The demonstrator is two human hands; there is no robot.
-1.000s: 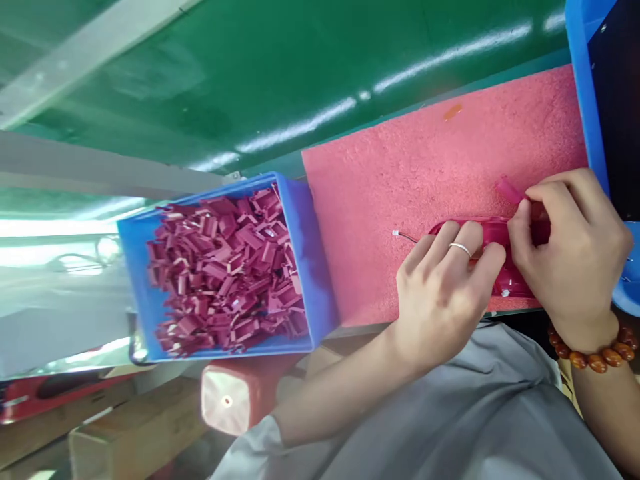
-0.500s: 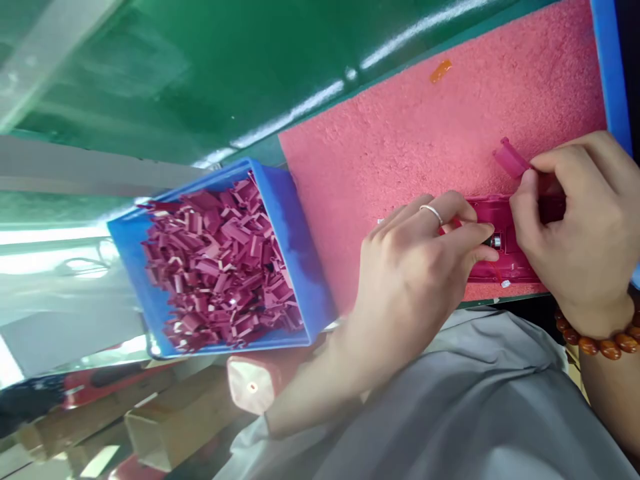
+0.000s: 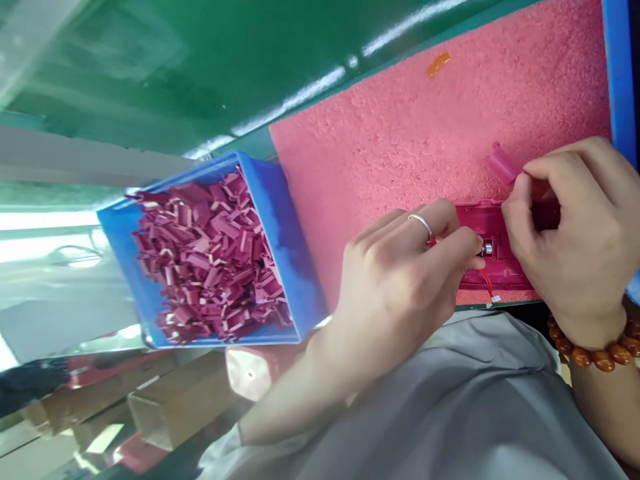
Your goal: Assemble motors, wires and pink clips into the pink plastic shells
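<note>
We log a pink foam mat [image 3: 425, 133], with a blue bin [image 3: 280, 247] of red plastic clips [image 3: 210, 253] beside it and a magenta plastic casing [image 3: 483, 220] at the mat's near edge.
We see the right hand [image 3: 565, 240] closed, gripping the casing's end. The left hand [image 3: 400, 300] is pinched down on the casing beside a small metal cylinder [image 3: 487, 249] — a red wire [image 3: 487, 283] runs below, and a pink plastic piece [image 3: 503, 163] lies just beyond.

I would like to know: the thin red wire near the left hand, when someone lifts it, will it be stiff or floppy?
It is probably floppy: the thin red wire lies in a loose curve. The small white connector at its end looks light, so it would likely dangle. It seems fragile where it leaves the magenta plastic housing, so a hard pull may strain it.
</note>
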